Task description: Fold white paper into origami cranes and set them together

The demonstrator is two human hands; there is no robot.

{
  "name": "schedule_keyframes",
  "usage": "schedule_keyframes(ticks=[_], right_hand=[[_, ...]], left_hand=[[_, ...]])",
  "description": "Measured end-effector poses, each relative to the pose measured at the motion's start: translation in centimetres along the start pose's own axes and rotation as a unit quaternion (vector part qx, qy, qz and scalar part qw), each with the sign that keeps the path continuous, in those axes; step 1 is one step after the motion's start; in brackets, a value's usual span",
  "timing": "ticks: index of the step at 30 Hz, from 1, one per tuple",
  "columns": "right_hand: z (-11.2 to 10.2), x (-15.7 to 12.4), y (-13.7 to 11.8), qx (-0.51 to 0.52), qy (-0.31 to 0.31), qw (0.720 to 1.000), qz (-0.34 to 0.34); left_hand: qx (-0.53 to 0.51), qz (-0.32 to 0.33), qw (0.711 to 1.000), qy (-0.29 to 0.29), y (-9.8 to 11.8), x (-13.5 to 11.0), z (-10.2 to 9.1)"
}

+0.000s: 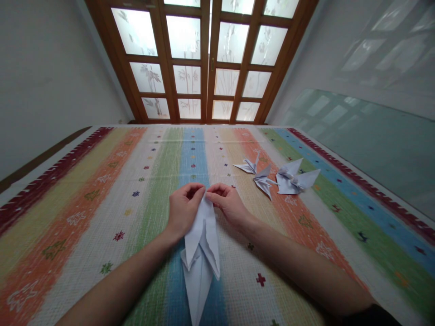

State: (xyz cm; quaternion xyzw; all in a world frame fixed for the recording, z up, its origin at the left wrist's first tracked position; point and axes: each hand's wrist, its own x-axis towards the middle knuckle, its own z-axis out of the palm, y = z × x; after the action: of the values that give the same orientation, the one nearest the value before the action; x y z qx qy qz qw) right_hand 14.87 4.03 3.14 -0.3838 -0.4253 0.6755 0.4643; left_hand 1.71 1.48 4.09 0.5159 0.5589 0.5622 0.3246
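Observation:
A long piece of folded white paper (200,258) lies over the blue stripe of the cloth, its lower point toward me and its loose flaps spread in the middle. My left hand (184,204) pinches the far tip of the paper between thumb and fingers. Close beside it, my right hand (228,202) is closed with thumb and forefinger on the right side of that same tip. The very end of the tip is partly hidden by my fingers.
Several folded white paper pieces lie to the right, including a bird-like origami (263,181) and a wider one (294,179). A striped tablecloth (142,226) covers the table. Beyond stand wooden doors (207,81) with frosted panes; a glass panel (367,140) leans at right.

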Motion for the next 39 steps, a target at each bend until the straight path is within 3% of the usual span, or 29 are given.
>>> schedule_keyframes(ticks=[18, 39], right_hand=[[-0.1, 0.2, 0.3, -0.055, 0.017, 0.997, -0.042], [-0.1, 0.2, 0.0, -0.04, 0.014, 0.999, -0.016]], left_hand=[[-0.019, -0.027, 0.999, -0.003, -0.2, 0.0, 0.2], [-0.053, 0.008, 0.999, 0.005, -1.4, -0.8, 0.5]])
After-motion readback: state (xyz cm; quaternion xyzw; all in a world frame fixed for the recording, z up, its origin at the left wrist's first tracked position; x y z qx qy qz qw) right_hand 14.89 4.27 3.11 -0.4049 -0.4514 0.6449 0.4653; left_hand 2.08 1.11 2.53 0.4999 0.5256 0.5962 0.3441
